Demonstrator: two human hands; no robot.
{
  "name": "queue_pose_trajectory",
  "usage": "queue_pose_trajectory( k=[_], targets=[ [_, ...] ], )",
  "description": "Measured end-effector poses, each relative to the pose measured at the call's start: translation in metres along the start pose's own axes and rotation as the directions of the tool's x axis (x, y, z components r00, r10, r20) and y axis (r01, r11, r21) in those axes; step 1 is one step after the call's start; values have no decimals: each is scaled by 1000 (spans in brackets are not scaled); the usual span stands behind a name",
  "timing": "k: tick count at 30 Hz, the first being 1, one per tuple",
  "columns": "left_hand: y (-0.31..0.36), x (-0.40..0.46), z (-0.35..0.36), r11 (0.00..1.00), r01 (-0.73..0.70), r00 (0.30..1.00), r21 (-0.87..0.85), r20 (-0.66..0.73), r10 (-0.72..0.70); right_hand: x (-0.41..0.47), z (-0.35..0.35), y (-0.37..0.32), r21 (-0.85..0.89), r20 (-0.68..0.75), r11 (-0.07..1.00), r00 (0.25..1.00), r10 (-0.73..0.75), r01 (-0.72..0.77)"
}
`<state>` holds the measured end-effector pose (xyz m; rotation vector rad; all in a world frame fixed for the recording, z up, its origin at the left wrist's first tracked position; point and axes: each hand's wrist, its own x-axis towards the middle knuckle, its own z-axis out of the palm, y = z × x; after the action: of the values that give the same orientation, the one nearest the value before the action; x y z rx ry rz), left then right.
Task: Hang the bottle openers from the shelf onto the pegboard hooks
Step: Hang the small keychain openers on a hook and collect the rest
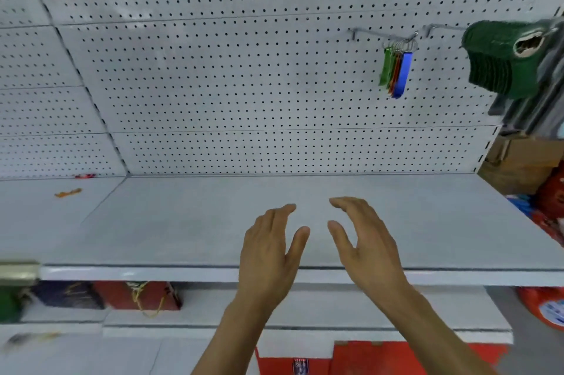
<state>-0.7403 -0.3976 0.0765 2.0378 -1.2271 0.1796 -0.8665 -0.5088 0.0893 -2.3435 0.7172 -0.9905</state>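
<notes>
Landmark taken: white shelf (183, 222), running the width of the view below the pegboard (213, 69).

Far left, on the adjoining shelf section: one small orange item (68, 192) lying flat, and a small red item (84, 175) at the back edge against the pegboard; both too blurred to identify with certainty.

Below the shelf, left of centre: dark blue and red packaged goods (122, 295) on a lower tier, with a yellow cord over the red one.

Above the shelf front edge, centre: left hand (268, 252) held out with fingers extended and relaxed, thumb apart, holding nothing. Just beside it, right hand (363, 240) likewise spread, fingers slightly bent, palm turned inward, holding nothing. Hands apart, not touching each other; contact with the shelf surface cannot be told.

Above the shelf, right of centre: bunch of bottle openers (396, 72) in green, orange and blue, hung by key rings on a metal hook (381, 34) fixed in the pegboard.

Further right, at the same height: stack of green pads (500, 60) hung on a second hook.

Beyond the shelf's right end: cardboard box (518, 161) and red goods.
</notes>
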Motion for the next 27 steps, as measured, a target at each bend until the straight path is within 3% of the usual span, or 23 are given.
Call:
queue_pose_trajectory(
  k=[7,13,19,27],
  targets=[
    [-96,-72,-33,983,176,981,57,76,-180,-44,93,-31,-62,240,998,971,10,5],
    [-198,-103,-107,952,269,951,148,116,-287,-47,190,-102,-117,432,993,901,23,31],
    [-312,-116,-204,920,327,922,216,141,-361,-52,295,-193,-104,480,994,874,74,-27],
    [-424,-123,-292,905,400,897,144,140,-419,-40,403,-279,-18,488,995,868,94,-98]
  ],
)
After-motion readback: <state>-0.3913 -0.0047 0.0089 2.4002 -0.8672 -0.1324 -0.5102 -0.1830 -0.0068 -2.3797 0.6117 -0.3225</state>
